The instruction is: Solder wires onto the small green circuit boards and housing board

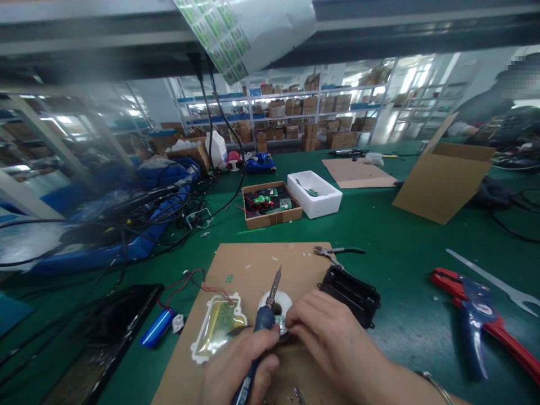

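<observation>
My left hand (236,360) is closed around the blue handle of a soldering iron (265,319), whose metal tip points up and away from me. My right hand (329,329) has its fingers pinched together at the near side of a white round spool-like piece (287,304); what they hold is hidden. Left of the iron lies a clear, white-rimmed module (217,326) with a yellowish inside. Red and dark wires run from it toward a blue cylindrical battery (158,329). A black plastic housing (350,295) sits beyond my right hand. All but the battery rest at least partly on a cardboard sheet (248,264).
Pliers (333,252) lie at the sheet's far right corner. Red-and-blue hand pliers (472,315) and a wrench (498,284) are on the right. Farther back stand a small parts box (270,222), a white foam tray (323,208) and a carton (441,183). Cables crowd the left.
</observation>
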A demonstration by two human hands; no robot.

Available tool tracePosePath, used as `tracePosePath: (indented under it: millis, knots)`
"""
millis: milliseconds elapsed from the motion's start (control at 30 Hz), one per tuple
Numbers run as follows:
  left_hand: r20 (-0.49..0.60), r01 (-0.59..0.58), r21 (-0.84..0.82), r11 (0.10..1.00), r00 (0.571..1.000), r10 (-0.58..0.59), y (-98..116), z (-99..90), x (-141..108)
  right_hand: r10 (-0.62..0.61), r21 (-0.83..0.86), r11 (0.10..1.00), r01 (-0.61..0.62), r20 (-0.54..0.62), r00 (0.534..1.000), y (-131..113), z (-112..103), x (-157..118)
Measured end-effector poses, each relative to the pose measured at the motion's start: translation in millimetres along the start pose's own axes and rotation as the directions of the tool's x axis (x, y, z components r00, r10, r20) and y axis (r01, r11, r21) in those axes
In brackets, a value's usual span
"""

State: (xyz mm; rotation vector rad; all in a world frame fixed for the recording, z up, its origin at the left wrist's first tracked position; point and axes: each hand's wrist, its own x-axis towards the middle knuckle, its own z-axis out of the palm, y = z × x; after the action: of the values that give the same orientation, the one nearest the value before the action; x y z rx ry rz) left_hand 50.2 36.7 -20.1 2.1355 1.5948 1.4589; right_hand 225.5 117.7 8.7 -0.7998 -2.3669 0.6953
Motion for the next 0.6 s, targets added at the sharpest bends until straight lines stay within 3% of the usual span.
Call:
tracePosePath:
  millis: [300,600]
  knots:
    - [0.033,-0.004,-0.003,1.000,0.999,0.005,2.6,-5.2,3.4,-0.021,-0.017,1.000,0.021,0.011,1.000,1.3,-1.2,3.4]
    - [0.040,-0.007,0.000,1.000,0.999,0.007,3.7,-8.9,7.7,0.067,0.008,0.998,-0.068,0.040,0.997,-2.3,-3.0,3.4]
